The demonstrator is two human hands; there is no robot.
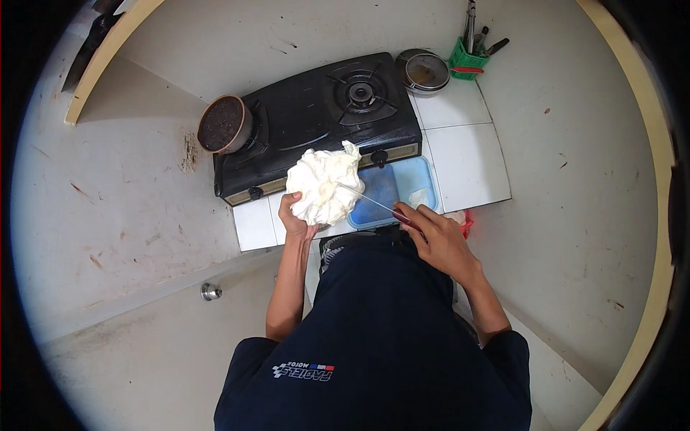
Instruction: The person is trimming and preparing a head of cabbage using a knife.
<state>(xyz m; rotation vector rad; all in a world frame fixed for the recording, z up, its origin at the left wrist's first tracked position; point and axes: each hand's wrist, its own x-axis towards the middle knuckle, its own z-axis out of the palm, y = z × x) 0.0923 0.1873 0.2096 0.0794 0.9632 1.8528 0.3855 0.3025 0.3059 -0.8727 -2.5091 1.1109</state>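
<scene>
My left hand [295, 218] holds up a large, ruffled white mass [322, 186], which looks like leafy cabbage or cream; which one I cannot tell. Its fingers and thumb support it from below and the left side. In my right hand [434, 234] is a slim metal tool with a dark red handle [401, 216], likely a knife or spatula. The tool's thin shaft reaches left, and its tip touches the white mass near the middle. Below the mass and tool lies a blue plastic tray or lid [372, 207], with a small pale scrap [419, 197] at its right side.
A black two-burner gas stove [302, 116] stands behind the hands. A pot with dark contents [222, 124] sits on its left burner. At the back right are stacked strainers or bowls [427, 71] and a green utensil basket [464, 58]. White tiles [466, 161] edge the counter; walls rise around it.
</scene>
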